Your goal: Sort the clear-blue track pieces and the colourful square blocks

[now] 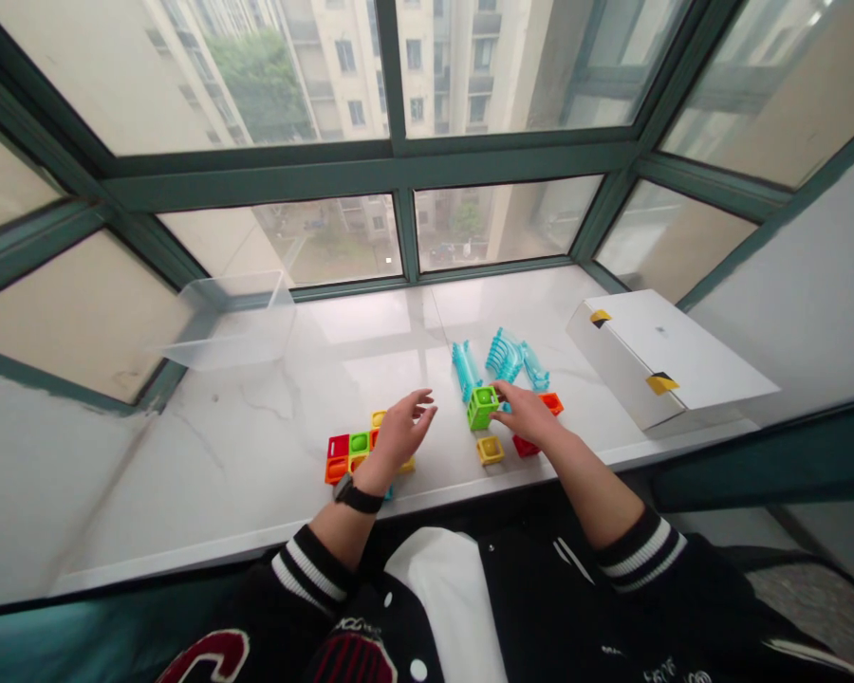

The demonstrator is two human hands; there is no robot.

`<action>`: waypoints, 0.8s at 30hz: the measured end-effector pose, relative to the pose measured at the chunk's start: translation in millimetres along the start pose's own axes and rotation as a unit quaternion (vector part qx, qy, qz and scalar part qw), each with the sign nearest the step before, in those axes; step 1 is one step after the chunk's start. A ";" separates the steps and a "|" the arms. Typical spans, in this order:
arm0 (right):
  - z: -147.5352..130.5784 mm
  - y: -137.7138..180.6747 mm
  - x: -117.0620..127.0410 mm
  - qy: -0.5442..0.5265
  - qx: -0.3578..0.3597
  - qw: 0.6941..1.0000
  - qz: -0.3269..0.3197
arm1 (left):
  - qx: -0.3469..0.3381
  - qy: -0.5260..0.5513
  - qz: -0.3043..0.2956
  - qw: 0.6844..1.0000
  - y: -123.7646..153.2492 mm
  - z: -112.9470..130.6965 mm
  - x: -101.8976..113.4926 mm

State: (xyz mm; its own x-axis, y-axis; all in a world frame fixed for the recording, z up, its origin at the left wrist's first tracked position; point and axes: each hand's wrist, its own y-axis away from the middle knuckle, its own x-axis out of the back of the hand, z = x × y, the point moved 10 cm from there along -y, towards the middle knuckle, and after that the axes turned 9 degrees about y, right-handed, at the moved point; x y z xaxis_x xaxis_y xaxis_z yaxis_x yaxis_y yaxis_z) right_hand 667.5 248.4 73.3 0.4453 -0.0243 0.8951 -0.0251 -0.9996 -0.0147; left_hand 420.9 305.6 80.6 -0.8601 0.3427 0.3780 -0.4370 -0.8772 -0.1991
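My right hand [528,414] grips a green cube block [482,406] on the white sill, fingers closed around its right side. Beside it lie a yellow block [491,449], a red block [524,445] and an orange block [552,402]. Several turquoise ribbed track pieces [499,359] lie just beyond. My left hand [399,432] hovers with fingers apart over a cluster of joined red, green, orange and yellow blocks [350,453], holding nothing. A black watch is on the left wrist.
A white cardboard box [665,359] lies at the right of the sill. A clear plastic tub [232,318] stands at the back left by the window frame [405,237]. The sill's front edge [256,541] runs just before my sleeves.
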 end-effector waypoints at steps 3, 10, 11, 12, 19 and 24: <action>1.1 0.4 0.9 0.014 -0.001 1.000 -0.003 | 0.024 -0.022 0.052 0.998 20.1 -13.7 53.6; 2.0 -0.3 2.2 0.030 0.000 1.000 -0.008 | 0.095 -0.076 0.154 0.981 78.5 -51.5 138.3; 1.7 -0.7 2.4 0.032 0.000 0.999 -0.009 | 0.101 -0.082 0.163 0.978 85.1 -54.9 143.7; 1.4 -1.0 2.7 0.035 0.000 0.999 -0.009 | 0.106 -0.086 0.169 0.976 90.9 -58.0 147.6; -1.5 -0.2 3.9 0.043 0.001 0.999 -0.016 | 0.081 -0.140 0.178 0.971 106.3 -62.2 147.6; -1.9 1.3 3.5 0.027 -0.007 0.999 -0.019 | 0.033 -0.164 0.158 0.973 103.0 -61.5 137.2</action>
State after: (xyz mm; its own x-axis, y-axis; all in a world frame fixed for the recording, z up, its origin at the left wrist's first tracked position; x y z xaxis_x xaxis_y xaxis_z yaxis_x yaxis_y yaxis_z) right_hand 667.3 247.1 77.2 0.3968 0.0144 0.9178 -0.0215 -0.9995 0.0249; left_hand 241.7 283.0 56.3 -0.8137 -0.0633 0.5778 -0.1381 -0.9445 -0.2980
